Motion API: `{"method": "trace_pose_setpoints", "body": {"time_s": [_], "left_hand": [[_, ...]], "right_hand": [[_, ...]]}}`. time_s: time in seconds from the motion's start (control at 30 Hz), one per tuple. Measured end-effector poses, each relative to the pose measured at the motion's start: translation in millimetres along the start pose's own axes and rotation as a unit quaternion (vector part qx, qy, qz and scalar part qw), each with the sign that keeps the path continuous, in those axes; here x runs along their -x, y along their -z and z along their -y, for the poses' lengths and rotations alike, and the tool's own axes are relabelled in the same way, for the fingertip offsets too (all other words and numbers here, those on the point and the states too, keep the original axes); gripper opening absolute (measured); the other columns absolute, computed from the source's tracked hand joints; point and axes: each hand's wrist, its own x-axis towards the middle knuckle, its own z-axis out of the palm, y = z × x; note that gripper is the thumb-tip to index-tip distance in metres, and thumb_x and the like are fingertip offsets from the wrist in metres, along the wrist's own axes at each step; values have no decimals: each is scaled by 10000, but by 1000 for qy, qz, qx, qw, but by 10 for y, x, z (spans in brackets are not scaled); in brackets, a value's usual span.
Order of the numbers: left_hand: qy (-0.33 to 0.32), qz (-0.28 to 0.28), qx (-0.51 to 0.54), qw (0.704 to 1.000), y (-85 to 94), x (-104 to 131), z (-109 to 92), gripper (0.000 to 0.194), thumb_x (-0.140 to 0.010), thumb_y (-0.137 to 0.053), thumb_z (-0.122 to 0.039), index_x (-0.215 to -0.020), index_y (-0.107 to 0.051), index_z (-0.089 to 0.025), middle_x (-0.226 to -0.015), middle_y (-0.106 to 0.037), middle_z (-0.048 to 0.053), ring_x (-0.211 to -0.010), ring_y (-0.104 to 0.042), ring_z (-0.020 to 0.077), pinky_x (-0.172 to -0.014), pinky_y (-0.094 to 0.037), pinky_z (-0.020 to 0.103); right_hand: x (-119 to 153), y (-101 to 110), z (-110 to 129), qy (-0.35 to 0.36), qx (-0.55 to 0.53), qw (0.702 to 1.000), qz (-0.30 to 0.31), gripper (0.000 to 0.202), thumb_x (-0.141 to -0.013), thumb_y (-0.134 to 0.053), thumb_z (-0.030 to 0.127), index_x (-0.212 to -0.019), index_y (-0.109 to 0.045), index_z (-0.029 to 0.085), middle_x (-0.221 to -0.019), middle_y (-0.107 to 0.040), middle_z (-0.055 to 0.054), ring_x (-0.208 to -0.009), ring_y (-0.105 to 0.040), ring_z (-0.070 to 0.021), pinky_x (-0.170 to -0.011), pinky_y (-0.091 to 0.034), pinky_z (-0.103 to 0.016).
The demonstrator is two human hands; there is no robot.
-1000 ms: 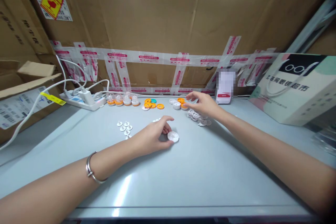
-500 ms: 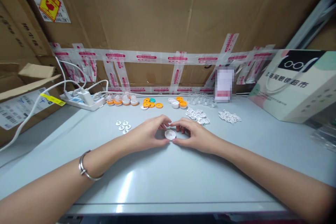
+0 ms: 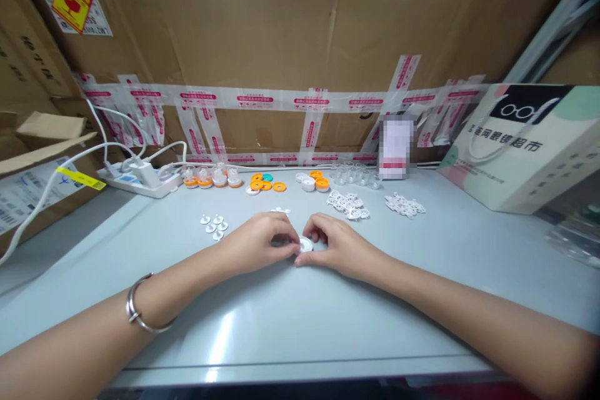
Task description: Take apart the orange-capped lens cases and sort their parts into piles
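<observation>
A small round white part [image 3: 306,245] lies near the middle of the grey table, between my hands. My right hand [image 3: 335,242] grips it from the right, with the thumb at its near edge and curled fingers at its far side. My left hand [image 3: 269,239] reaches its left edge with thumb and fingertips pinched together; what lies in that pinch is too small to make out. Several white discs with stems [image 3: 215,224] rest to the left. Beyond my left hand, more small white pieces [image 3: 281,210] are partly hidden.
Along the back stand orange-based clear parts [image 3: 205,179], orange rings [image 3: 265,185], white and orange cups [image 3: 308,183] and clear cups [image 3: 349,175]. White lattice pieces [image 3: 405,205] lie right. A power strip [image 3: 157,182], an open carton [image 3: 40,190] and a paper bag [image 3: 504,169] flank them.
My left fingers have closed into a pinch at the part's left edge. My right thumb has moved left along its near side. The view has shifted slightly, uncovering small white pieces behind my left hand.
</observation>
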Motion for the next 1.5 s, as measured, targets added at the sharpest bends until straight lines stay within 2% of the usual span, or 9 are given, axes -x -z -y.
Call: {"method": "trace_pose_setpoints", "body": {"time_s": [0.23, 0.4, 0.63, 0.8, 0.97, 1.13, 1.27, 1.4, 1.5], "left_hand": [[93, -15, 20, 995, -44, -57, -35, 138, -695, -642, -322, -699, -663, -186, -685, -615, -2, -625, -551, 124, -564, -396, 215], [134, -6, -29, 991, -39, -54, -81, 128, -671, -627, -324, -651, -665, -203, -634, -644, -3, -586, -555, 144, -520, -374, 228], [160, 3, -83, 984, -14, -38, -177, 121, -661, -586, -297, -667, -674, -215, -700, -667, 14, -623, -575, 170, -552, -381, 255], [154, 18, -136, 978, 15, -58, -266, 157, -639, -614, -343, -677, -681, -206, -724, -665, 33, -674, -580, 198, -597, -379, 279], [144, 26, -203, 968, 18, -59, -329, 151, -667, -594, -323, -659, -682, -200, -737, -661, 54, -705, -585, 220, -653, -358, 323], [117, 17, -253, 960, -54, -37, -366, 167, -726, -533, -243, -647, -663, -176, -726, -659, 66, -729, -584, 225, -692, -344, 361], [87, -34, -236, 967, 80, -27, -241, 116, -714, -554, -220, -680, -658, -182, -746, -663, 43, -757, -586, 205, -706, -368, 327], [36, -131, -236, 962, 381, -33, 112, 142, -744, -521, -195, -773, -660, -192, -835, -656, 28, -798, -576, 177, -724, -398, 275], [35, -71, -278, 957, 462, -54, 365, 176, -766, -500, -190, -819, -669, -188, -857, -657, 45, -803, -579, 187, -681, -399, 266]], "right_hand": [[-8, -54, 35, -20, 4, 1000, -4, 411, -570, -696, 499, -711, -466, 189, -718, -528, 13, -638, -464, -126, -535, -326, -228], [-7, -26, 44, -16, -2, 1000, 5, 397, -577, -695, 488, -723, -492, 180, -723, -531, 7, -644, -470, -127, -540, -334, -230], [25, 22, 27, 51, -18, 998, 31, 259, -698, -639, 370, -876, -604, 185, -762, -533, -2, -691, -500, -118, -618, -384, -229], [20, -29, 33, 42, -15, 999, 11, 212, -679, -649, 345, -773, -586, 165, -727, -534, -4, -661, -498, -118, -593, -389, -229], [24, -58, 37, 42, -5, 999, -3, 148, -665, -645, 262, -739, -559, 167, -698, -529, 4, -636, -491, -113, -575, -382, -225], [29, -63, 34, 43, -10, 999, -7, 169, -669, -650, 287, -737, -551, 167, -697, -526, 6, -638, -494, -112, -577, -383, -222], [32, -40, 46, 34, -12, 999, -4, 226, -657, -673, 359, -728, -571, 170, -700, -532, 3, -645, -498, -118, -581, -382, -228], [40, -9, 52, 30, -17, 999, 12, 250, -659, -674, 392, -772, -605, 180, -741, -552, -5, -667, -506, -125, -599, -384, -237], [43, 4, 48, 32, -23, 999, 18, 238, -667, -671, 376, -786, -608, 179, -759, -553, -7, -680, -509, -125, -617, -388, -240]]}}
